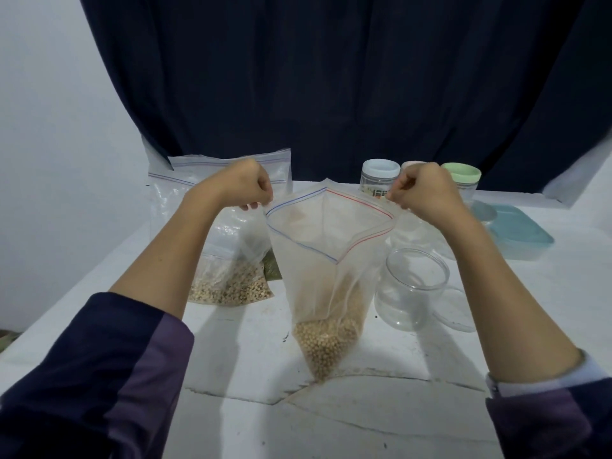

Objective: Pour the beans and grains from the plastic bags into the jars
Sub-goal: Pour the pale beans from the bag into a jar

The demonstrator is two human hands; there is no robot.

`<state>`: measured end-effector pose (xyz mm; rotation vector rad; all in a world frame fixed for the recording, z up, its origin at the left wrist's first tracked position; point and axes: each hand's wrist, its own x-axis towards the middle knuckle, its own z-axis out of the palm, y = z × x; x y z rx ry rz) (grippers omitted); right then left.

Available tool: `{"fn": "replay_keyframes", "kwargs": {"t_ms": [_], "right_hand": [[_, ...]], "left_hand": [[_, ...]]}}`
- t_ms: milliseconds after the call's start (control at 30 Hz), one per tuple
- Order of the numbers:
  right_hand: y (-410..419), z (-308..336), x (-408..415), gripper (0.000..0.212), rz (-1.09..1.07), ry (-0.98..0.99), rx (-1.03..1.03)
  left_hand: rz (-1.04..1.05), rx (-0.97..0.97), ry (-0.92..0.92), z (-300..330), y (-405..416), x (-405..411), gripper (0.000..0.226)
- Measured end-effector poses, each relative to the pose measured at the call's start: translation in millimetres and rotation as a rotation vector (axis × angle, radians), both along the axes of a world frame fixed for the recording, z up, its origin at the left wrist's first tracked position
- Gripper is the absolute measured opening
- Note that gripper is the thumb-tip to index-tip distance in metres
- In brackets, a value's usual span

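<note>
Dark sleeves frame the near table edge. Opposite rims of an open zip bag of beans are pinched by the left hand and right hand, beside an open jar; bare table is seen below.

Left hand: I'm pinching the left edge of the zip bag.
Right hand: pinching the right edge, mouth wide open.
Soybeans: heaped in the bag's bottom corner.
Open jar: just right of my bag.
</note>
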<state>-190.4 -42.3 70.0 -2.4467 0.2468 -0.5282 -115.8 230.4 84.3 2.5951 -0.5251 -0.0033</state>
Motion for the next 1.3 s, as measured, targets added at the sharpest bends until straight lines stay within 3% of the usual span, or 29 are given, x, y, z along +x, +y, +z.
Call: {"fn": "replay_keyframes", "kwargs": {"t_ms": [167, 300, 400, 500, 633, 967, 1033, 1133, 1300], "right_hand": [[27.5, 9.5, -26.1, 0.004, 0.382, 0.022, -0.046], [44.3, 9.2, -44.2, 0.011, 0.597, 0.163, -0.039], [54.7, 6.8, -52.6, 0.026, 0.688, 0.287, -0.081], [61.4, -4.8, -53.1, 0.036, 0.676, 0.371, -0.19], [61.4, -15.3, -49.7, 0.021, 0.682, 0.329, -0.266], [39.0, 17.2, -43.2, 0.036, 0.582, -0.127, 0.261], [34.9, 17.8, -41.5, 0.037, 0.546, -0.238, 0.357], [31.5, 18.9, -39.5, 0.035, 0.522, -0.315, 0.403], [31.8, 16.6, -33.7, 0.03, 0.458, -0.275, 0.277]], "left_hand": [[-0.073, -0.078, -0.145, 11.2, -49.4, 14.6, 0.023], [-0.202, 0.018, -0.052, 0.3, -83.7, 28.7, 0.044], [-0.245, 0.028, 0.035, -12.1, -92.7, 35.9, 0.034], [-0.254, -0.082, 0.081, -14.9, -88.1, 34.7, 0.014], [-0.222, -0.246, 0.143, -8.0, -69.9, 23.4, 0.014], [-0.156, -0.727, 0.009, 13.7, -35.3, -17.7, 0.035], [-0.112, -0.759, -0.031, 14.9, -22.9, -19.4, 0.034], [-0.053, -0.735, -0.109, 16.7, 2.5, -20.3, 0.016], [0.078, -0.684, -0.144, 19.1, 37.0, -22.8, 0.002]]}}
